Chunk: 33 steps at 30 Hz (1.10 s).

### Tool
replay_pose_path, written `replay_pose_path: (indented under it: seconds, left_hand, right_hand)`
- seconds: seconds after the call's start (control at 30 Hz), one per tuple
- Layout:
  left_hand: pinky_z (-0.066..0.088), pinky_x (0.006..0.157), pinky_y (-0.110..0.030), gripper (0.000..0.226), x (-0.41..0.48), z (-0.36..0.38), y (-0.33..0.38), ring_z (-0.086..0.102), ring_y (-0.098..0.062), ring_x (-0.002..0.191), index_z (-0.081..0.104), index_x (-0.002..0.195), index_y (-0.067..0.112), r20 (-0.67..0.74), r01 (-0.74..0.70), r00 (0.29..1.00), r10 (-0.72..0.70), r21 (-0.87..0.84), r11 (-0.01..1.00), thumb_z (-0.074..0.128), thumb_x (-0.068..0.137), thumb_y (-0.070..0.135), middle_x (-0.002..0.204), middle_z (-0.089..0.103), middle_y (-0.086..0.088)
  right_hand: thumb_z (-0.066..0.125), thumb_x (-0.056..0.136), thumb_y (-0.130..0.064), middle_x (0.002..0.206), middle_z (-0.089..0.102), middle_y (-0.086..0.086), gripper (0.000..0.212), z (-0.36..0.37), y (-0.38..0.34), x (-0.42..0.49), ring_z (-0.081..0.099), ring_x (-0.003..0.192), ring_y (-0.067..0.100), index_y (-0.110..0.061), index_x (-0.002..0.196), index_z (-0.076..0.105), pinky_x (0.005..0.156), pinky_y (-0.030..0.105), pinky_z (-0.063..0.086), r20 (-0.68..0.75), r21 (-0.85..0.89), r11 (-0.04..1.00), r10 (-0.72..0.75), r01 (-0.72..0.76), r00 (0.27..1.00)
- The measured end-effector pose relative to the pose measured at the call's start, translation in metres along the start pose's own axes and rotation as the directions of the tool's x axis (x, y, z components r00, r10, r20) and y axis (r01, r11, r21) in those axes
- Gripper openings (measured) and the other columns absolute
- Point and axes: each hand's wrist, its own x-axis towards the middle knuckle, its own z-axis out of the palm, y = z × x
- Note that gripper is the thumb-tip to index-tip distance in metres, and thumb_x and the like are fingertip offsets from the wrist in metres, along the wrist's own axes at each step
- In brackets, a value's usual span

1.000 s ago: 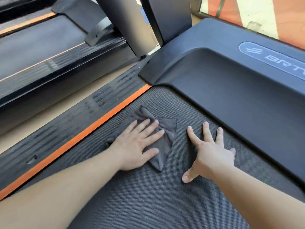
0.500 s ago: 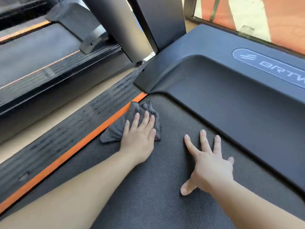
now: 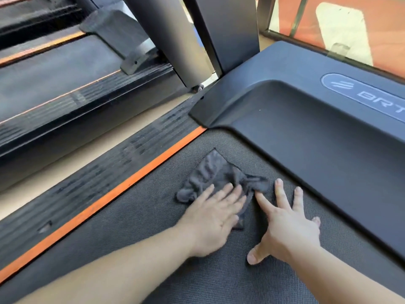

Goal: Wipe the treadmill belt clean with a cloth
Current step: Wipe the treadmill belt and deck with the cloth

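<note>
Though crumpled, cloth [image 3: 215, 172] under left grip [image 3: 213, 218]

Single head-worn view, looking forward and down, close over treadmill belt [image 3: 153, 249], wide-angle

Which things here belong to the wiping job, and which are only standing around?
For the job: cloth, pressed under the left hand; treadmill belt; right hand, flat on the belt.
Not for the job: motor cover; orange stripe; upright post; neighbouring treadmill.
</note>
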Motion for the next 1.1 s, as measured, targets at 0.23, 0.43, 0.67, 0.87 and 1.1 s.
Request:
replay_pose_path:
  seconds: [0.23, 0.43, 0.67, 0.87, 1.1]
  left_hand:
    - [-0.011, 0.126, -0.048, 0.058, 0.025, 0.005, 0.02, -0.017, -0.01, 0.156, 0.004, 0.164, 0.032, -0.092, 0.346, 0.932, -0.35, -0.056, 0.937, 0.007, 0.107, 0.045, 0.17, -0.01, 0.014]
    - [-0.009, 0.126, -0.043, 0.056, 0.014, -0.002, 0.004, -0.017, -0.003, 0.154, -0.002, 0.163, 0.039, 0.051, -0.012, 0.999, 0.008, 0.083, 0.997, 0.017, 0.11, 0.042, 0.167, -0.015, 0.021]
    - [-0.014, 0.122, -0.058, 0.056, 0.071, 0.004, 0.054, -0.021, -0.016, 0.155, 0.0, 0.163, 0.035, -0.015, 0.346, 0.938, -0.346, -0.006, 0.938, 0.01, 0.109, 0.044, 0.169, -0.017, 0.016]
    - [-0.009, 0.126, -0.048, 0.055, 0.083, -0.018, -0.004, -0.008, -0.007, 0.156, 0.002, 0.163, 0.037, 0.051, 0.089, 0.994, -0.094, 0.093, 0.992, 0.015, 0.11, 0.044, 0.169, -0.006, 0.02]
    - [-0.011, 0.126, -0.046, 0.054, 0.056, 0.009, 0.075, -0.01, -0.007, 0.156, 0.011, 0.164, 0.031, 0.003, 0.002, 1.0, -0.002, -0.043, 0.999, 0.016, 0.111, 0.039, 0.171, 0.001, 0.015]
  right_hand:
    - [0.093, 0.042, -0.07, 0.161, -0.045, -0.008, 0.162, 0.0, 0.001, -0.003, -0.036, 0.151, 0.035, -0.055, 0.153, -0.024, 0.117, 0.074, 0.019, -0.032, 0.019, 1.0, -0.018, 0.018, 0.999]
    - [0.071, 0.063, -0.086, 0.163, -0.039, -0.001, 0.138, 0.03, 0.03, -0.029, -0.029, 0.155, 0.019, -0.041, 0.162, -0.014, 0.129, 0.055, 0.002, -0.201, 0.051, 0.985, -0.151, 0.165, 0.968]
    - [0.085, 0.045, -0.08, 0.161, -0.045, -0.002, 0.156, 0.029, 0.091, -0.058, -0.029, 0.154, 0.037, -0.065, 0.136, -0.042, 0.119, 0.073, 0.011, -0.022, -0.153, 0.988, -0.001, -0.002, 1.0]
    - [0.095, 0.047, -0.062, 0.159, -0.048, -0.007, 0.158, 0.03, 0.09, -0.055, -0.034, 0.152, 0.037, -0.068, 0.141, -0.031, 0.118, 0.074, 0.014, 0.021, -0.076, 0.996, 0.038, -0.037, 0.999]
    - [0.098, 0.048, -0.056, 0.157, -0.05, -0.007, 0.16, 0.033, 0.086, -0.054, -0.034, 0.152, 0.035, -0.069, 0.14, -0.033, 0.117, 0.074, 0.02, 0.021, -0.077, 0.995, 0.07, -0.068, 0.997]
